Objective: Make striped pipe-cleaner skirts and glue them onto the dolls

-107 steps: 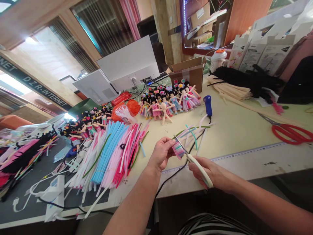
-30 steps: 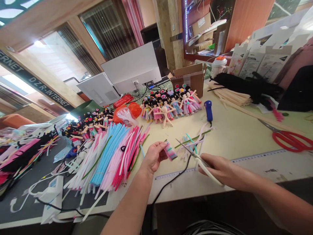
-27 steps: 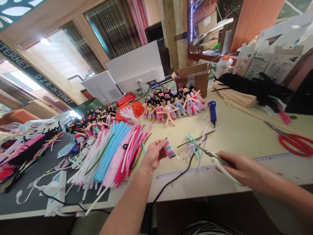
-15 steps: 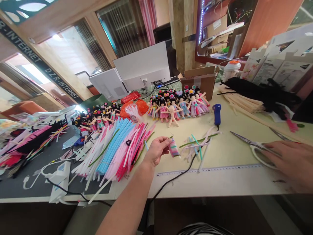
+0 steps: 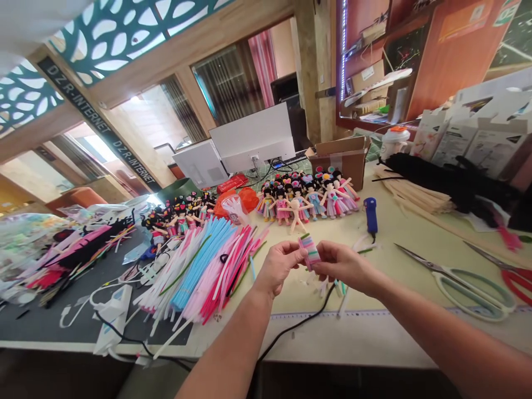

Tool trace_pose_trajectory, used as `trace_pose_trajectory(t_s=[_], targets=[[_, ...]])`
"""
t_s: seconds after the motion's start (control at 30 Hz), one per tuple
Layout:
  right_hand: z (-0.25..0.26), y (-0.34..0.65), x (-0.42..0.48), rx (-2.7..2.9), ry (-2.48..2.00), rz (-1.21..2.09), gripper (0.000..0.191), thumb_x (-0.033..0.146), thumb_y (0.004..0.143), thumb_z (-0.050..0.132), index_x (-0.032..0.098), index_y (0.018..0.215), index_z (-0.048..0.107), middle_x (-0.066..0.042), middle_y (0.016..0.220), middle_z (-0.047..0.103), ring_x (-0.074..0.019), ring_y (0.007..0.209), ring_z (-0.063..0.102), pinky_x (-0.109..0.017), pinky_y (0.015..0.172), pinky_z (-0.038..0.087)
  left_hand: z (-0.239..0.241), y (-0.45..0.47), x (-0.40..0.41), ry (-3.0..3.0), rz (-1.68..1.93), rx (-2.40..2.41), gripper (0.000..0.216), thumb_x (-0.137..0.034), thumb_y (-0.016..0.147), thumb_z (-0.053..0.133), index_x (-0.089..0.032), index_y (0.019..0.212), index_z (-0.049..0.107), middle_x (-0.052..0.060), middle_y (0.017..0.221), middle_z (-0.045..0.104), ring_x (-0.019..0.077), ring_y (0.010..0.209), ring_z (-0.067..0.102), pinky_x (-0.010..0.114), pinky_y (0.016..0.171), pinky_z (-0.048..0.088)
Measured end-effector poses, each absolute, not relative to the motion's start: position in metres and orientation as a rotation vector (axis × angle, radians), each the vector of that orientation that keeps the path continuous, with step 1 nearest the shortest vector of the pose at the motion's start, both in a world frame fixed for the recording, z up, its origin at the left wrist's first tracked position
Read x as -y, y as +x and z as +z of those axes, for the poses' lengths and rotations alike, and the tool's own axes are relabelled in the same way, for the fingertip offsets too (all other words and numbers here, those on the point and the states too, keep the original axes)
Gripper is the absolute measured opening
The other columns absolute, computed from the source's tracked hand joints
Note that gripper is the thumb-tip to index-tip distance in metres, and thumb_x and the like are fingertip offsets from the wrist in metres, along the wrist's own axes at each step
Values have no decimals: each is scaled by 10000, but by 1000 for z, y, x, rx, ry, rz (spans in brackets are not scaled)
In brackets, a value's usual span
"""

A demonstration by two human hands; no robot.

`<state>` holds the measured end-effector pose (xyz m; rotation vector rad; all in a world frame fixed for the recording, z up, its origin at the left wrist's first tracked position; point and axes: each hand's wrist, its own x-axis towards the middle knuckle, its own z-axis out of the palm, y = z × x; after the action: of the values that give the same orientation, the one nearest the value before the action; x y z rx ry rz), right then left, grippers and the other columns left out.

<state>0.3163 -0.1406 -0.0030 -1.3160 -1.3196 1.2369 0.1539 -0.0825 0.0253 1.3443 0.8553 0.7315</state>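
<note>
My left hand [image 5: 279, 266] and my right hand [image 5: 346, 266] meet above the table and both pinch a small bundle of short pink, green and blue pipe-cleaner pieces [image 5: 310, 251]. Under my hands lie loose cut pipe-cleaner bits [image 5: 341, 287] on the pale table [image 5: 399, 233]. The white-handled scissors [image 5: 461, 279] lie flat on the table to the right, apart from my hands.
A big heap of long pink, blue and white pipe cleaners [image 5: 203, 266] lies left. Rows of small dolls [image 5: 307, 195] stand behind, by a cardboard box [image 5: 341, 158]. A blue glue gun [image 5: 371, 213], red scissors [image 5: 515, 274], a ruler strip [image 5: 374, 315] and a black cable [image 5: 299, 327] are nearby.
My right hand set the white-handled scissors down on the table at the right, then came back left to the bundle. Both hands now hold the bundle. The camera tilted upward.
</note>
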Motion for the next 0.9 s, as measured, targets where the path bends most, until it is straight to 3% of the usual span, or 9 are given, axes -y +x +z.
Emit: trace_pose_trajectory(t_s=[0.2, 0.37, 0.53, 0.67, 0.8, 0.9], targets=[[5, 337, 121, 1378, -1194, 966, 379, 506, 753, 660, 209, 987, 677, -6, 732, 672, -169, 673, 603, -281, 584, 444, 31, 157, 82, 1627, 630, -872, 282, -414, 733, 734, -145, 713, 652, 4, 644, 634, 129, 626, 567, 265, 657, 427], [-2, 344, 109, 1429, -1159, 863, 264, 462, 724, 708, 201, 690, 678, 12, 605, 613, -140, 586, 527, -278, 566, 403, 34, 173, 79, 1860, 609, -975, 150, -294, 784, 661, -155, 726, 664, -8, 612, 623, 122, 604, 550, 245, 631, 426], [-7, 367, 105, 1064, -1091, 1035, 320, 457, 595, 815, 203, 685, 643, 38, 578, 586, -100, 506, 500, -245, 499, 405, 26, 181, 60, 1904, 627, -1164, 220, -333, 852, 574, -155, 775, 679, 23, 716, 687, 148, 686, 631, 251, 686, 469], [-10, 389, 102, 801, -1081, 1073, 435, 524, 542, 839, 217, 702, 575, 55, 545, 558, -99, 491, 543, -218, 472, 413, 19, 192, 56, 2250, 249, -1358, 396, -483, 914, 486, -179, 742, 671, 54, 754, 712, 211, 772, 666, 294, 699, 455], [-13, 393, 100, 766, -1066, 1085, 451, 526, 541, 846, 218, 712, 563, 59, 534, 555, -96, 478, 551, -211, 467, 423, 14, 220, 79, 2505, -197, -1413, 591, -717, 856, 458, -180, 989, 665, 127, 955, 745, 306, 912, 686, 359, 763, 469], [-17, 386, 98, 773, -1064, 1100, 433, 500, 540, 851, 214, 695, 565, 52, 526, 572, -90, 462, 541, -208, 460, 420, 10, 236, 96, 2627, -327, -1429, 713, -747, 783, 553, -161, 1188, 579, 177, 1128, 710, 354, 1058, 657, 415, 872, 465]])
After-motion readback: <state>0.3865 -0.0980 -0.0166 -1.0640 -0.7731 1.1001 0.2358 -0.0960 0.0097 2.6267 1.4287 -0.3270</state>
